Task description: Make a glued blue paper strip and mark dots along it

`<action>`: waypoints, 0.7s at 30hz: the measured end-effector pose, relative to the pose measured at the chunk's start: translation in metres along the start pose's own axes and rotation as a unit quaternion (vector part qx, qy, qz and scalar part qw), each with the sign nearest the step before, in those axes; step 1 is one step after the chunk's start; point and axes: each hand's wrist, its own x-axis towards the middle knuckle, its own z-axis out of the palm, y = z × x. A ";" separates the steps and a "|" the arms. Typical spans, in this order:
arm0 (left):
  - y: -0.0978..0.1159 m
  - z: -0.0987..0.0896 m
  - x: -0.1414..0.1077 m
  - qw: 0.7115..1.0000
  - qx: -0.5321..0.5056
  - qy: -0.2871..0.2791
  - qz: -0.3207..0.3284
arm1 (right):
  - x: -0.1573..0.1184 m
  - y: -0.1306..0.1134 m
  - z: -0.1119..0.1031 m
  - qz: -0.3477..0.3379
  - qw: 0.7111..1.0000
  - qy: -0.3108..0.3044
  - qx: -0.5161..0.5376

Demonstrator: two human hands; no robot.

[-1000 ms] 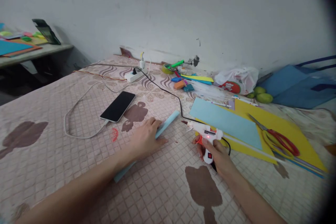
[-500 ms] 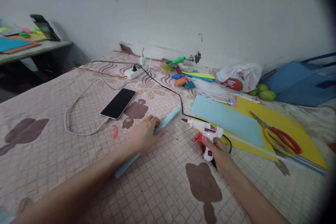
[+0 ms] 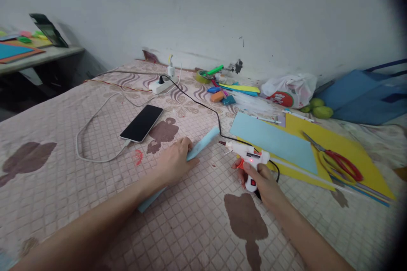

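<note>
My left hand (image 3: 176,159) is closed on a long light blue paper strip (image 3: 204,143) that lies slantwise on the patterned cloth (image 3: 197,220). The strip's near end shows below my wrist; its middle is hidden under my hand. In my right hand (image 3: 262,182) is a white hot glue gun (image 3: 249,156) with an orange trigger and a lit red light. My fingers wrap round its handle, and its nozzle points left toward the strip without touching it. A clear glue stick (image 3: 295,166) runs out of the gun's back.
Left of my hands lies a phone (image 3: 142,123) on a white cable, near a power strip (image 3: 160,86). Yellow card (image 3: 359,148), a light blue sheet (image 3: 273,139) and red-handled scissors (image 3: 341,163) lie to the right. Clay blocks (image 3: 218,96), a plastic bag (image 3: 294,89) and green fruit (image 3: 321,111) stand toward the wall.
The far part of the blue strip looks wider and slightly turned. Both hands keep their grips. The whole view has shifted slightly.
</note>
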 end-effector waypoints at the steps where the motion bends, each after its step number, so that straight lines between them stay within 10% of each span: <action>1: 0.000 0.001 0.000 1.000 -0.002 -0.002 0.000 | 0.000 0.000 0.000 0.002 1.000 -0.001 0.001; 21: 0.000 0.004 -0.002 0.997 0.039 -0.007 0.072 | 0.017 -0.042 0.003 -0.043 0.969 -0.029 -0.243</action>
